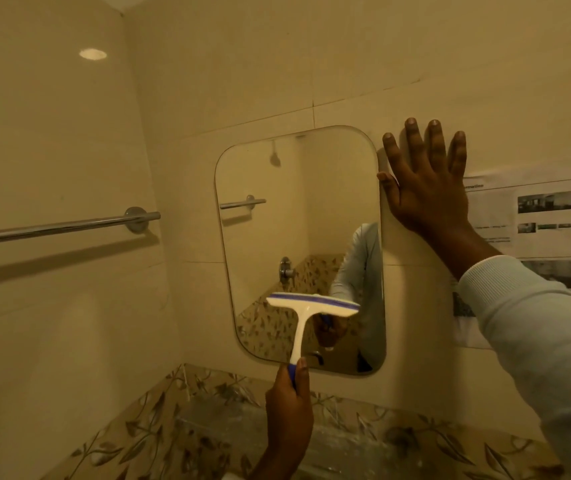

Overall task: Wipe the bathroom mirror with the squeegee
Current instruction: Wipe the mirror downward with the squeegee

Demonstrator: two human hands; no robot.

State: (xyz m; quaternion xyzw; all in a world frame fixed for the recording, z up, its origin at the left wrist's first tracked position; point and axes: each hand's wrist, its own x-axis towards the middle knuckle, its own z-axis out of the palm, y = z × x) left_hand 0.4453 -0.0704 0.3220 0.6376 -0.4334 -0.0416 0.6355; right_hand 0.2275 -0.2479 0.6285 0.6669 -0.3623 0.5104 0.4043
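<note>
Gripping squeegee [312, 306] by blue handle end with left hand [289, 407], fingers curled round it. Held with blade roughly level across lower part of mirror [277, 220]. Pressing right hand [426, 188] flat on wall just right of mirror's upper edge, fingers spread, grasping nothing. Towel rail [62, 228] left; printed sheet [554, 223] far right.

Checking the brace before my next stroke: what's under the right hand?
The right hand lies flat on the tile wall beside the mirror, thumb at its rim. The palm hides the patch beneath.
</note>
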